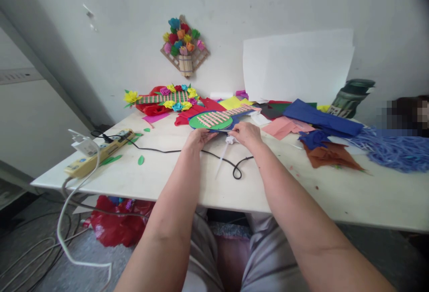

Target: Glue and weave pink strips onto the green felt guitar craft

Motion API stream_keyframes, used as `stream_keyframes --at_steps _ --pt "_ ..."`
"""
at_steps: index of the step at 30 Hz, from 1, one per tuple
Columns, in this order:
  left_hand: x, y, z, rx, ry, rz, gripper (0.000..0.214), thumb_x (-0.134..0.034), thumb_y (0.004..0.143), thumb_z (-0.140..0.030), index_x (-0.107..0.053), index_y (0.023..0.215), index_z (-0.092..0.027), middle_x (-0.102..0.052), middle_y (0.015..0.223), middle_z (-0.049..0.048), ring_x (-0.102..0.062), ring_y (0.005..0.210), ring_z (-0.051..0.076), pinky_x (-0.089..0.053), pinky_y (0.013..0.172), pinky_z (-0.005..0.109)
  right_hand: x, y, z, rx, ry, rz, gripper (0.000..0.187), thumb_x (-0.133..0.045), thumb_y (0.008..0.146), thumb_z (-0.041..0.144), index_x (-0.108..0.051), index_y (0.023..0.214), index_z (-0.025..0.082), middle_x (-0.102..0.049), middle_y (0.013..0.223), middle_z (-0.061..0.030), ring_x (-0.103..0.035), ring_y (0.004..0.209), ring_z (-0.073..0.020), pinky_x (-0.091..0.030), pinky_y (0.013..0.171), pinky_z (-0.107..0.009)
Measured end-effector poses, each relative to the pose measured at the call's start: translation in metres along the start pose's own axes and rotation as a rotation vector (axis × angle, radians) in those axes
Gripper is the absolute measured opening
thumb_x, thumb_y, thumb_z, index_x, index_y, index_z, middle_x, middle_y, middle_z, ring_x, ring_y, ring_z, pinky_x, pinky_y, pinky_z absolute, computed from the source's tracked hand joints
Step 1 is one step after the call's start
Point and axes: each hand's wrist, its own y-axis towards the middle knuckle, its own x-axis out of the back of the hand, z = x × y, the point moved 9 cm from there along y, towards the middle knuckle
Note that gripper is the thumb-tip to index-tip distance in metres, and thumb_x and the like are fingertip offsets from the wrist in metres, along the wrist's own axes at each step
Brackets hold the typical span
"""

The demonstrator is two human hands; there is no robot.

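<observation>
A paddle-shaped paper craft [210, 120] with a green oval face, pale pink sticks laid in a lattice and a blue backing is tilted up between my hands. My left hand [200, 137] grips its near left edge, fingers curled below the rim. At the near right edge, my right hand [246, 133] pinches with closed fingers; a thin pale strip runs along the rim there. Just under my right hand lies a white tool [230, 140], probably a glue gun, partly hidden, with a translucent stick [220, 161] poking out towards me. A black cord [161, 150] runs near it.
A yellow power strip [100, 154] with a white plug adapter [83, 143] sits at the left. Behind are a flower-trimmed lattice craft [164, 98] and coloured paper sheets [321, 117]. Right: a dark bottle [351, 97] and blue shredded strands [392, 151]. Green paper leaves [141, 160] lie left.
</observation>
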Motion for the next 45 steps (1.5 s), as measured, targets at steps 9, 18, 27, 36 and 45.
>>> stream_keyframes --at_steps 9,18,27,36,45 --pt "0.003 0.001 -0.001 -0.014 -0.017 -0.027 0.026 -0.045 0.065 0.002 -0.057 0.088 -0.004 -0.065 0.066 0.0132 -0.068 0.074 0.024 -0.057 0.060 0.024 0.002 -0.001 -0.008 -0.036 -0.006 0.052 0.025 -0.055 0.077 0.047 -0.069 0.084 0.028 -0.068 0.092 -0.0023 -0.059 0.084 -0.0188 -0.039 0.064 -0.026" --pt "0.003 0.005 0.002 0.010 -0.064 -0.004 0.032 -0.045 0.065 0.003 -0.057 0.094 -0.005 -0.066 0.068 0.0125 -0.068 0.074 0.025 -0.057 0.058 0.026 0.001 0.000 -0.017 -0.065 -0.001 0.093 0.026 -0.056 0.075 0.048 -0.070 0.084 0.029 -0.068 0.093 -0.0021 -0.059 0.085 -0.0191 -0.040 0.064 -0.027" --pt "0.002 0.002 -0.001 -0.016 -0.038 -0.009 0.032 -0.045 0.065 0.003 -0.056 0.093 -0.006 -0.066 0.070 0.0126 -0.067 0.076 0.025 -0.058 0.063 0.027 0.002 -0.001 -0.019 -0.057 -0.005 0.075 0.024 -0.056 0.076 0.046 -0.070 0.084 0.028 -0.068 0.095 -0.0025 -0.059 0.087 -0.0194 -0.041 0.065 -0.027" --pt "0.000 0.000 0.000 0.000 -0.084 -0.006 0.033 -0.044 0.065 0.005 -0.056 0.093 -0.008 -0.066 0.068 0.0098 -0.068 0.072 0.023 -0.058 0.061 0.028 0.002 0.000 -0.019 -0.071 -0.003 0.062 0.024 -0.056 0.075 0.046 -0.070 0.084 0.028 -0.068 0.095 -0.0030 -0.059 0.086 -0.0193 -0.041 0.066 -0.027" --pt "0.001 0.003 0.002 0.041 -0.081 0.024 0.030 -0.045 0.066 0.003 -0.056 0.092 -0.009 -0.067 0.070 0.0117 -0.067 0.078 0.024 -0.058 0.067 0.030 0.014 -0.006 -0.046 -0.138 0.076 0.108 0.022 -0.059 0.070 0.047 -0.070 0.074 0.029 -0.070 0.084 0.0012 -0.060 0.082 -0.0178 -0.038 0.060 -0.026"
